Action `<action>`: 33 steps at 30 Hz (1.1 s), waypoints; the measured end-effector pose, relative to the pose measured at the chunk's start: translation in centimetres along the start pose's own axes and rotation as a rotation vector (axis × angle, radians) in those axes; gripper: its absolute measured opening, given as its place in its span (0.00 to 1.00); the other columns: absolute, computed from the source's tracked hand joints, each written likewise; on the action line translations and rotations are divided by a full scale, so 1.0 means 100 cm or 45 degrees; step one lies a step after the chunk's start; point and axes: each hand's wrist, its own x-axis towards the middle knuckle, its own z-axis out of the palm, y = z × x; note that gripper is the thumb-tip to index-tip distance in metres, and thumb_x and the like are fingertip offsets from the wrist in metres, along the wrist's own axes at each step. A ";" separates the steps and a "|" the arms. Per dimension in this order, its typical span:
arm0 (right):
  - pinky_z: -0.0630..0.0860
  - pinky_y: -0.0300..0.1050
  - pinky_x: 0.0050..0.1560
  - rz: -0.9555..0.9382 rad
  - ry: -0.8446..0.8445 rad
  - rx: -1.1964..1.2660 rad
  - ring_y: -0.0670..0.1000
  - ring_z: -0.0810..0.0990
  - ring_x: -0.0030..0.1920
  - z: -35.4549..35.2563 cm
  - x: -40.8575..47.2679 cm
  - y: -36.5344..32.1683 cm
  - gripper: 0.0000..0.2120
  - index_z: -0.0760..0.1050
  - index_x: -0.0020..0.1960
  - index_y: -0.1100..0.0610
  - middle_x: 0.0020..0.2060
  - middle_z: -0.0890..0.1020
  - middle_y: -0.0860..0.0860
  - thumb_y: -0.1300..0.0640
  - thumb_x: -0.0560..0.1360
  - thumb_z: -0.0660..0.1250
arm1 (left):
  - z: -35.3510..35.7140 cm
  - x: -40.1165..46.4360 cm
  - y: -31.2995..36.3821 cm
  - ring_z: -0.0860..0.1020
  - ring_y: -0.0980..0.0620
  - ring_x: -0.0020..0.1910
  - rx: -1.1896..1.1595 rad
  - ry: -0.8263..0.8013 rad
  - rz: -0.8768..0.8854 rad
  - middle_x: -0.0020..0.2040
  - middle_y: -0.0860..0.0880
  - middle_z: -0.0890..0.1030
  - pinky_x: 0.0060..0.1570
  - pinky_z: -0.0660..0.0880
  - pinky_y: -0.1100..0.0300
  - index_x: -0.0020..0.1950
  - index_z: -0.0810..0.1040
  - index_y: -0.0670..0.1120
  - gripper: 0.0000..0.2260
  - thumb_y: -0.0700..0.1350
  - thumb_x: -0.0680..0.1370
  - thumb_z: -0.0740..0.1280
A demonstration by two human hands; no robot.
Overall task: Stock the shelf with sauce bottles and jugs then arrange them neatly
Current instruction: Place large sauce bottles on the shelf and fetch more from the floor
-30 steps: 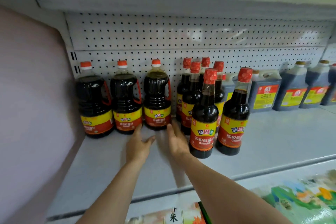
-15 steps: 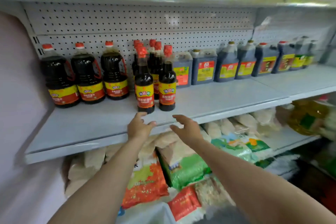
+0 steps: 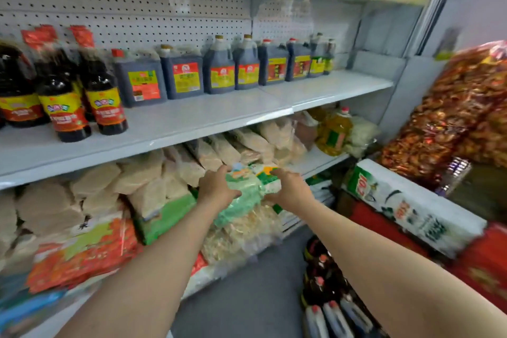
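Note:
Dark sauce bottles with red caps stand at the left of the grey shelf. A row of square dark jugs lines the back of the shelf towards the right. More red-capped bottles stand on the floor at the lower right, blurred. My left hand and my right hand hover below the shelf edge, in front of the bagged goods on the lower level. Both have fingers spread and hold nothing.
Bags of grain and a green packet fill the lower shelf. A yellow oil jug sits at its right end. A white box and red bagged goods stand at the right. Grey floor lies between.
My hands have drawn back from the shelf and dropped below its edge. The view has swung right and down, bringing the floor bottles and the right-hand goods into sight.

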 end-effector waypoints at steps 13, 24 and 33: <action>0.69 0.53 0.67 0.390 -0.131 0.103 0.60 0.70 0.69 -0.001 -0.058 0.178 0.36 0.63 0.78 0.54 0.68 0.75 0.58 0.47 0.75 0.73 | 0.157 -0.009 0.090 0.68 0.41 0.68 0.098 -0.360 0.180 0.69 0.43 0.70 0.64 0.68 0.54 0.73 0.69 0.54 0.33 0.47 0.70 0.77; 0.74 0.54 0.64 0.813 -0.113 0.185 0.60 0.69 0.70 0.023 -0.017 0.273 0.37 0.64 0.77 0.52 0.68 0.75 0.55 0.46 0.73 0.75 | 0.273 0.081 0.139 0.68 0.42 0.69 0.117 -0.732 0.348 0.71 0.43 0.67 0.58 0.69 0.55 0.74 0.68 0.53 0.33 0.48 0.72 0.77; 0.73 0.51 0.62 1.117 -0.295 0.326 0.58 0.73 0.68 0.096 -0.007 0.329 0.36 0.63 0.77 0.54 0.70 0.73 0.56 0.51 0.74 0.74 | 0.368 0.124 0.126 0.68 0.39 0.68 0.300 -0.989 0.355 0.67 0.42 0.71 0.64 0.72 0.47 0.73 0.68 0.53 0.33 0.47 0.70 0.77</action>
